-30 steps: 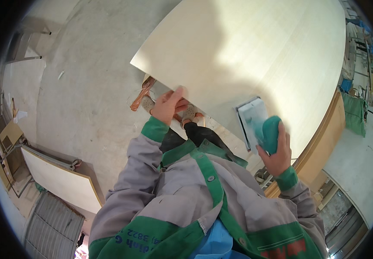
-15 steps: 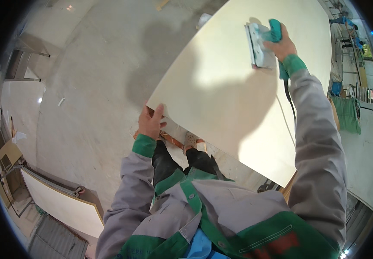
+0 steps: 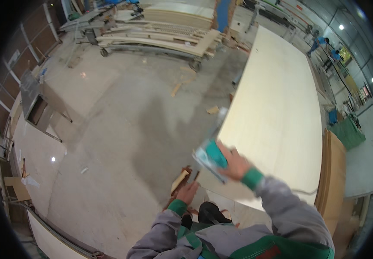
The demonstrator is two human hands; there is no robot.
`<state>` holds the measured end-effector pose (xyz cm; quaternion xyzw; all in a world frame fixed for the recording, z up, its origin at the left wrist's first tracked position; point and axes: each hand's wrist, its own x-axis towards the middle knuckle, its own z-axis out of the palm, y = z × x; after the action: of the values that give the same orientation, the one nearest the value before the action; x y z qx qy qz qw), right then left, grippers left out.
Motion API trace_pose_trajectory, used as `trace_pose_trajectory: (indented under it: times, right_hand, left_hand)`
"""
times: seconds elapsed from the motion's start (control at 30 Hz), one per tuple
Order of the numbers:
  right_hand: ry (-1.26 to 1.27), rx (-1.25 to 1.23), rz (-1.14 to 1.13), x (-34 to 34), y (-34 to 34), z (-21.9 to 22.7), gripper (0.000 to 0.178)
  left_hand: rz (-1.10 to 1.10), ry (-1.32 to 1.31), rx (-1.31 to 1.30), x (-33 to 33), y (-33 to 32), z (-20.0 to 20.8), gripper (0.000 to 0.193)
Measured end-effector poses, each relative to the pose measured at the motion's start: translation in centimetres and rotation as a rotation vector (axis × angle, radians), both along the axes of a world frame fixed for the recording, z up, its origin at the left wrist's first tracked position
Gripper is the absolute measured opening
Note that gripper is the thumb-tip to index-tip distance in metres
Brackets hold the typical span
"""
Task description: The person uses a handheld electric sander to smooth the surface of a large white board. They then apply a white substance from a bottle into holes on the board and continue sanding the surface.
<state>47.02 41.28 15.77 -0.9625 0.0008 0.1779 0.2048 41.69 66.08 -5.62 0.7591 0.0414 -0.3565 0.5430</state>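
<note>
My right hand (image 3: 236, 166) is closed around the teal grip of a power sander (image 3: 216, 154). The tool is blurred and tilted at the near left edge of a large pale panel (image 3: 277, 112), its pad side turned toward the floor. I cannot tell whether the pad touches the panel. My left hand (image 3: 188, 193) is low, left of the panel's near corner and apart from it. Its fingers are small and partly hidden. A brown strip-like shape shows beside them, and I cannot tell whether the hand holds it.
A low wheeled cart (image 3: 152, 45) carries stacked boards at the back. On the left stands a metal-legged frame (image 3: 44, 114). Brown boards (image 3: 331, 172) stand right of the panel, near a green cloth (image 3: 347, 133). Scraps (image 3: 175, 90) lie on the floor. Two people are far right.
The sander in my right hand has come from the panel's middle to its near left edge and tilted. My left hand has left the panel's corner. The view has tipped up toward the room.
</note>
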Motion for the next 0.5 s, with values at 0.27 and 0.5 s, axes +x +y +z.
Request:
trace_pose_trajectory:
  times: [0.27,0.5]
  right_hand:
    - [-0.084,0.015,-0.198,-7.6,2.8,1.1,0.107]
    - [-0.217,-0.082,-0.413,9.3,-4.5,-1.8,0.114]
  left_hand:
    - [0.265,0.365,-0.147,3.2,10.1,-0.5,0.055]
    - [0.153,0.157,-0.073,14.5,11.1,-0.2,0.051]
